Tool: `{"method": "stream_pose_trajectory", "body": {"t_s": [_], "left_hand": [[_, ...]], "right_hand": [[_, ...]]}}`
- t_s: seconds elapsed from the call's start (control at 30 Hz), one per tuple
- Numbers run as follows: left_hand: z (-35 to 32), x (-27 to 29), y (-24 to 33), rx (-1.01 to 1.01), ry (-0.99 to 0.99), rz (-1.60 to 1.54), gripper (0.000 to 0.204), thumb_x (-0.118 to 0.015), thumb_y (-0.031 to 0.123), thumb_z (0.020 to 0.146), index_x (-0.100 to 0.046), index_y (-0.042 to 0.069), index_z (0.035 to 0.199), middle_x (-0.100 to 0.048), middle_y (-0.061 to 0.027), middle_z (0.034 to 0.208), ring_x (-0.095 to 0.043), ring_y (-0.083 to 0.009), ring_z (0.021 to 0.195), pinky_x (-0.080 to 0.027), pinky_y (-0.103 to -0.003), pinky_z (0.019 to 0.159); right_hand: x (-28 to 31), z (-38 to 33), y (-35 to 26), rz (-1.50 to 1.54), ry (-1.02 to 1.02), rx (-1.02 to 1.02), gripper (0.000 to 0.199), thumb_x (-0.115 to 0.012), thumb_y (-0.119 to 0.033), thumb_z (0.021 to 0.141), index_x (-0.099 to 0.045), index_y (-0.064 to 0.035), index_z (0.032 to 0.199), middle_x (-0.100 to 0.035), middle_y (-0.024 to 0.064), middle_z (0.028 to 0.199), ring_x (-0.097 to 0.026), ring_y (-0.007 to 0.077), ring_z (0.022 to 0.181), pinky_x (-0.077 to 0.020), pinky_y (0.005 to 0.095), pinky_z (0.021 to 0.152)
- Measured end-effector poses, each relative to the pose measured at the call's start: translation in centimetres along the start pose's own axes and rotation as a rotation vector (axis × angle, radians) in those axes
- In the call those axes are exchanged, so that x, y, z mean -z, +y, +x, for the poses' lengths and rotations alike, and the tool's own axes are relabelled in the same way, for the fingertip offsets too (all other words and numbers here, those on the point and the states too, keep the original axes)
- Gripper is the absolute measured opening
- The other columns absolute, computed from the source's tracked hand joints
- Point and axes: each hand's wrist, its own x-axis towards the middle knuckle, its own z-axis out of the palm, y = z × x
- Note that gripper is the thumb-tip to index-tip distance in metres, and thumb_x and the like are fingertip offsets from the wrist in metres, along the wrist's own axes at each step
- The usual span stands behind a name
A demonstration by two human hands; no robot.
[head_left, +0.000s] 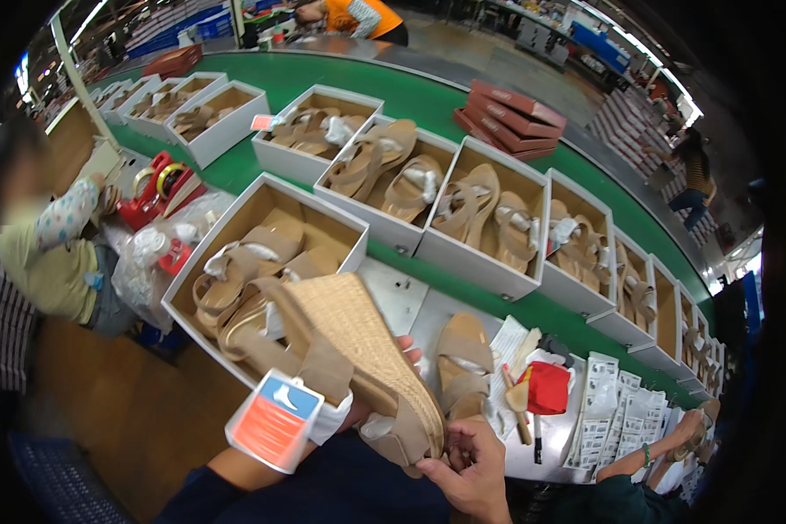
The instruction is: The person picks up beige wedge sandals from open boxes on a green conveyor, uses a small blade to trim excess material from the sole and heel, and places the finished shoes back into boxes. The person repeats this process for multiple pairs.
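A tan wedge sandal [371, 336] with a woven sole is tilted on its side in front of me. My left hand [408, 348] supports it from behind, mostly hidden, with fingertips showing past the sole. Thumb and fingers of my right hand [476, 472] pinch its strap end by the toe. From the sandal hangs an orange, white and blue tag [275, 421], and white paper is stuffed under its straps. Behind it, an open white box [310, 210] holds several similar sandals [236, 279]. Another sandal [463, 360] lies on the metal table, just beyond my right hand.
Open boxes [480, 253] of sandals line a green conveyor [279, 74]. Reddish-brown lids [511, 118] are stacked there. Right of the sandal lie a red cloth [548, 389], a brush-like tool [517, 402] and printed sheets [598, 397]. Co-workers are at left, right and far back.
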Motion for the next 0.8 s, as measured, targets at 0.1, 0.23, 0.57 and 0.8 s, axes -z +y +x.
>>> {"method": "stream_pose_trajectory", "body": {"t_s": [0.1, 0.23, 0.57, 0.8], "left_hand": [[-1.5, 1.5, 0.1, 0.038, 0.031, 0.385, 0.068, -0.044, 0.06, 0.096, -0.038, 0.019, 0.15, -0.056, -0.0244, 0.128, -0.053, -0.0445, 0.12, -0.038, -0.064, 0.104], [-2.4, 5.3, 0.0, 0.223, -0.26, 0.142, 0.076, -0.046, 0.065, 0.093, -0.036, 0.018, 0.152, -0.057, -0.0245, 0.125, -0.054, -0.0457, 0.118, -0.041, -0.063, 0.1], [-2.6, 6.0, -0.4, 0.196, -0.321, 0.115, 0.075, -0.044, 0.065, 0.095, -0.037, 0.013, 0.148, -0.056, -0.0259, 0.125, -0.056, -0.0447, 0.117, -0.046, -0.061, 0.096], [-2.7, 4.9, 0.1, 0.241, -0.243, 0.104, 0.067, -0.043, 0.061, 0.097, -0.043, 0.012, 0.143, -0.057, -0.0269, 0.123, -0.058, -0.046, 0.113, -0.046, -0.062, 0.094]], "right_hand": [[0.6, -0.9, 1.1, 0.173, -0.028, -0.042, 0.028, -0.056, -0.013, 0.098, -0.054, 0.0019, 0.121, -0.056, 0.0043, 0.089, -0.05, 0.0071, 0.067, -0.0397, 0.0213, 0.057], [-0.1, -1.1, -1.2, 0.268, 0.148, -0.087, 0.048, -0.04, -0.011, 0.105, -0.03, -0.0006, 0.151, -0.059, 0.0134, 0.1, -0.061, 0.0152, 0.065, -0.0519, 0.0266, 0.057], [-0.2, -0.5, 1.4, 1.549, -0.203, 0.073, 0.079, -0.058, -0.006, 0.081, -0.021, -0.0008, 0.151, -0.035, 0.0335, 0.149, -0.042, 0.0481, 0.136, -0.0413, 0.0579, 0.106], [-3.5, -1.3, -0.5, 0.54, 0.106, 0.221, 0.051, -0.061, -0.013, 0.094, -0.034, 0.0051, 0.134, -0.062, 0.016, 0.078, -0.065, 0.0251, 0.072, -0.0559, 0.0413, 0.069]]}}
